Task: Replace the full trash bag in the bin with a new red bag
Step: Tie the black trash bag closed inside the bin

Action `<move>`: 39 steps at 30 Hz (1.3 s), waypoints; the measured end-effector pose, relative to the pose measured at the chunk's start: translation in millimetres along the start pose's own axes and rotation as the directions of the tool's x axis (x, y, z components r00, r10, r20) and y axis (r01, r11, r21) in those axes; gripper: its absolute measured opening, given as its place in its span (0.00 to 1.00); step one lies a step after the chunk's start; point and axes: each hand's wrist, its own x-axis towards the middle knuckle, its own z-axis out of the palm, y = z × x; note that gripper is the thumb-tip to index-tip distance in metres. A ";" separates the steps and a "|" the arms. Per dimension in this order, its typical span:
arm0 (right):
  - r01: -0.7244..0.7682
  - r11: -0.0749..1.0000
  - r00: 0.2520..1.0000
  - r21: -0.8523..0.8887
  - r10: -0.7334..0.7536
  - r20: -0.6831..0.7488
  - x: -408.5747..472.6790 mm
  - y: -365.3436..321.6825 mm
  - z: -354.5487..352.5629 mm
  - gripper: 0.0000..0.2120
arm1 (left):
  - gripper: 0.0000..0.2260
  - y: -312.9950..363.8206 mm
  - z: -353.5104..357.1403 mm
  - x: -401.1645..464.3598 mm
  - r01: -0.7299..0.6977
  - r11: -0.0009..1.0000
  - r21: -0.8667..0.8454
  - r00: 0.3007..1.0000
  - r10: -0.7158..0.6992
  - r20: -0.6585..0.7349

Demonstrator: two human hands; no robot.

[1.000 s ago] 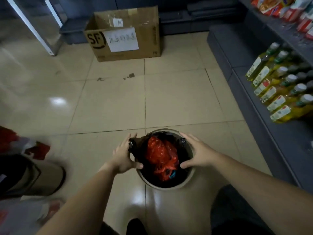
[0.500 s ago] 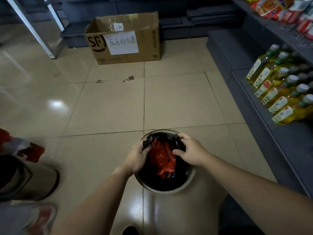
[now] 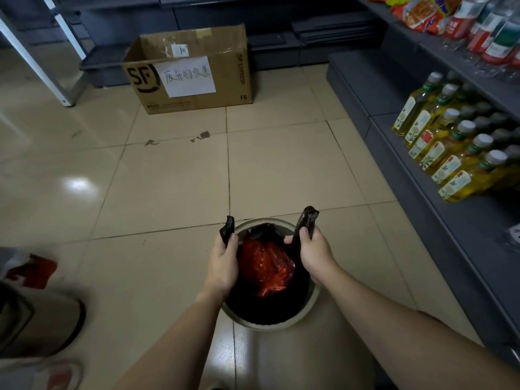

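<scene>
Two hands over bin [image 3: 306, 311], each fisted on one handle of black bag. Left hand [image 3: 223, 261] closed round left handle [image 3: 228, 230], strip sticking up past knuckles, above bin's left rim. Right hand [image 3: 313, 253] closed round right handle [image 3: 308, 220], strip poking up and tilted slightly right, above bin's right rim. Handles apart, not tied, hands either side of bin mouth. Black bag [image 3: 261, 313] seated in bin, body down inside, top edges gathered up toward both fists. Red plastic [image 3: 266, 268] crumpled inside black bag, between the two hands, just below them, touching neither as far as visible. Bin round, pale rim, on tiled floor [image 3: 168, 192] directly below camera, forearms reaching down to it from bottom of frame. Cardboard box [image 3: 194, 71] with white paper label on floor well beyond bin, against dark shelving base. Shelf [image 3: 422, 175] along right side, well apart from bin, carrying oil bottles [image 3: 450, 147] in rows; snack packets [image 3: 422, 12] on higher shelf top right. Second container [image 3: 36, 319] at left edge, partly cut off, tan body with dark top, near red-and-white item [image 3: 31, 270], blurred, kind unclear. Small dark marks [image 3: 201, 135] on floor between box and bin. New red bag as separate item not identifiable; red plastic in black bag only red seen at bin.
</scene>
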 end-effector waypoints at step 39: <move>0.480 0.820 0.875 -0.312 -0.423 0.236 -16.5 -0.5 13.1 0.21 | 0.09 17.7 24.4 9.2 0.092 0.972 0.215 0.991 -0.110 0.073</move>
